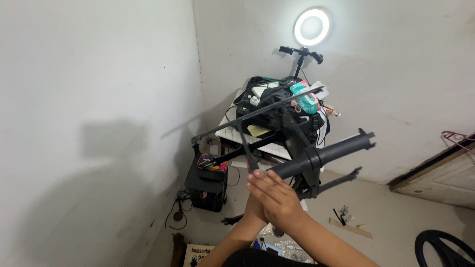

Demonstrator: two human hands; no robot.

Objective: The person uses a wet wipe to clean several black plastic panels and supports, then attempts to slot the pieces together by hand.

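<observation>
white wall on the far left, bare, with a dark shadow of the frame cast on it. low against that wall sits a small black stand with colourful bits on top and cables trailing on the floor beside it. a cardboard box with print peeks in at the bottom edge.

centre: a black folding frame of thin rods and a thick tube is held up in the air, tilted, its long rod running from lower left to upper right. thick tube sticks out to the right with a notched end. left hand is mostly hidden behind the other hand, fingertips up by a thin rod near the tube base; cannot tell if it is gripping. right hand lies over the left, fingers flat and together, pressed against the tube's lower end, not curled round it.

behind the frame a white table is piled with black bags, a teal packet and cables. above it a lit ring light on a stand.

right: pale floor with small scraps, a wooden door edge, a pink hanger, and a black chair rim in the corner.
</observation>
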